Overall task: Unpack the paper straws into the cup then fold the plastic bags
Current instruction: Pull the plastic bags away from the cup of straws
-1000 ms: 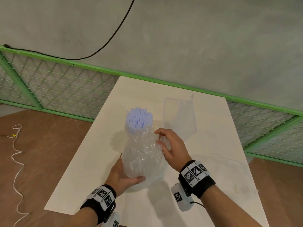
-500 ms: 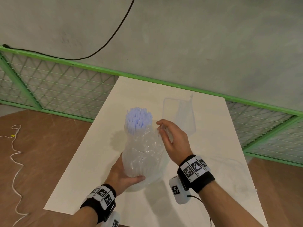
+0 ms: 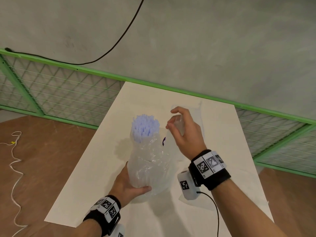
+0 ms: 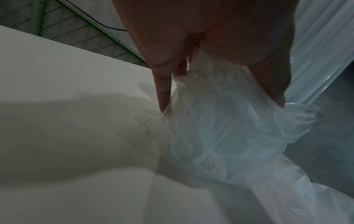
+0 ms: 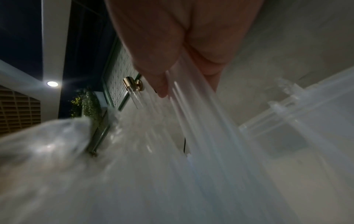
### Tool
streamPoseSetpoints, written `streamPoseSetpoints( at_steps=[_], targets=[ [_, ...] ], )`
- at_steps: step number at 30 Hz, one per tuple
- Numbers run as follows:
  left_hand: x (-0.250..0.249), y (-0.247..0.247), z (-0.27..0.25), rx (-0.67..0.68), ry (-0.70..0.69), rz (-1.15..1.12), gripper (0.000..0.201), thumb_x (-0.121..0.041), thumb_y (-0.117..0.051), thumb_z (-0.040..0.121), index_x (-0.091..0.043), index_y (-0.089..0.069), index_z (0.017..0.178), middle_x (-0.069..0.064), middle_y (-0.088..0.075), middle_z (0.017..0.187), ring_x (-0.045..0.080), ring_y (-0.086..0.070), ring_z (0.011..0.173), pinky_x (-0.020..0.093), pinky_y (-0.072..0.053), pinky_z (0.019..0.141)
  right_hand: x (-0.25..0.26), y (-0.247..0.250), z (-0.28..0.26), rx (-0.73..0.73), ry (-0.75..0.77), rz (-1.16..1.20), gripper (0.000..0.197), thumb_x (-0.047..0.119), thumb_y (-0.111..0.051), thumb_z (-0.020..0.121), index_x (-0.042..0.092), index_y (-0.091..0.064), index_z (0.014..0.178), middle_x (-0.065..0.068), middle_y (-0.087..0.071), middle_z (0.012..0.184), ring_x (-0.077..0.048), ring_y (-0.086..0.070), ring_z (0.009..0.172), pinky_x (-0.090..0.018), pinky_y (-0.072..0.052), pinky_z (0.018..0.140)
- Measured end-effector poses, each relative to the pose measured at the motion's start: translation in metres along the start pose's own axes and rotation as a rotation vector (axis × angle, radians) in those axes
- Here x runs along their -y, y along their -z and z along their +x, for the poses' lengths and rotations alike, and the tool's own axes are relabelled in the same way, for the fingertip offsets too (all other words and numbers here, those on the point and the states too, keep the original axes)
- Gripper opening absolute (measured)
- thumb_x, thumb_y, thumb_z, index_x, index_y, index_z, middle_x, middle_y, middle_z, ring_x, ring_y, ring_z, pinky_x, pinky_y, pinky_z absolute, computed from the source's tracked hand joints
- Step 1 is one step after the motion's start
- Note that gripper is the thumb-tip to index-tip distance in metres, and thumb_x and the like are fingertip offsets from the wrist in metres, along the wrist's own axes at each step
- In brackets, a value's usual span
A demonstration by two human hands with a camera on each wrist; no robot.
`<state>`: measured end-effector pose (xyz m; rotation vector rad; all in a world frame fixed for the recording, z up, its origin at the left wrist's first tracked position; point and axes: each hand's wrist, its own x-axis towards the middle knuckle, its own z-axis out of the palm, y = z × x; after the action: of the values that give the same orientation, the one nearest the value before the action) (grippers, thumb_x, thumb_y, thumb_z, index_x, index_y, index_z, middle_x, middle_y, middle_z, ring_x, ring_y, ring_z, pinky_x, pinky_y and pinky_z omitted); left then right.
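The paper straws [image 3: 145,128] stand upright in a bundle near the middle of the worktop [image 3: 95,168], their white-lilac tips poking out above a crumpled clear plastic bag [image 3: 150,161] that wraps their lower part. The left hand [image 3: 127,187] grips the base of the bundle through the bag, thumb across the front and fingers [image 4: 162,94] behind, curled round it. The right hand [image 3: 185,134] is raised just right of the straw tips, thumb and forefinger pinching a stretched strip of the bag film, the other fingers loosely curled. A clear cup [image 5: 287,136] stands behind the right hand, farther back on the worktop.
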<state>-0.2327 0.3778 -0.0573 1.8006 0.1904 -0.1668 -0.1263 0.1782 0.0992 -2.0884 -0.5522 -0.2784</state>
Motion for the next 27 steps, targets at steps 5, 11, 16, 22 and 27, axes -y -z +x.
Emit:
streamPoseSetpoints(
  at_steps=[5,11,16,22,27],
  targets=[
    [-0.001,0.0,0.0,-0.002,-0.01,-0.001,0.091,-0.039,-0.097,0.046,-0.034,-0.053,0.125,-0.02,-0.068,0.112,-0.004,-0.062,0.106,0.025,-0.049,0.093,0.015,0.023,0.019,-0.142,0.01,0.118,0.036,0.009,-0.061,0.094,0.023,-0.042,0.121,0.002,-0.067,0.09,-0.012,-0.073,0.076,-0.034,-0.057,0.076],
    [0.004,-0.001,0.002,0.005,-0.005,-0.037,0.092,-0.038,-0.097,0.046,-0.034,-0.052,0.126,-0.021,-0.068,0.113,0.0,-0.063,0.108,0.03,-0.05,0.096,0.04,0.105,0.058,-0.404,0.153,0.294,0.034,0.001,-0.061,0.092,0.019,-0.04,0.113,-0.008,-0.06,0.09,-0.031,-0.07,0.071,-0.052,-0.059,0.071],
    [0.005,0.0,0.002,-0.001,0.004,-0.014,0.095,-0.049,-0.095,0.044,-0.038,-0.051,0.127,-0.021,-0.066,0.115,0.001,-0.061,0.11,0.031,-0.049,0.097,0.027,0.14,0.09,-0.429,0.215,0.308,0.04,-0.003,-0.057,0.093,0.008,-0.03,0.119,-0.015,-0.053,0.091,-0.032,-0.063,0.078,-0.046,-0.059,0.076],
    [0.004,-0.002,0.0,-0.014,0.023,-0.04,0.093,-0.046,-0.096,0.044,-0.035,-0.054,0.126,-0.02,-0.068,0.114,0.002,-0.062,0.11,0.033,-0.05,0.099,-0.085,0.098,0.095,-0.2,-0.096,0.122,0.033,0.026,-0.065,0.088,0.034,-0.046,0.115,0.007,-0.067,0.092,-0.02,-0.07,0.085,-0.057,-0.052,0.089],
    [0.004,-0.004,0.0,-0.032,0.042,-0.037,0.097,-0.052,-0.095,0.041,-0.037,-0.053,0.127,-0.021,-0.067,0.114,0.002,-0.062,0.111,0.036,-0.049,0.101,-0.136,0.073,0.079,0.298,-0.21,-0.448,0.052,0.037,-0.059,0.095,0.028,-0.041,0.143,0.002,-0.041,0.15,-0.023,-0.035,0.139,-0.037,-0.031,0.11]
  ],
)
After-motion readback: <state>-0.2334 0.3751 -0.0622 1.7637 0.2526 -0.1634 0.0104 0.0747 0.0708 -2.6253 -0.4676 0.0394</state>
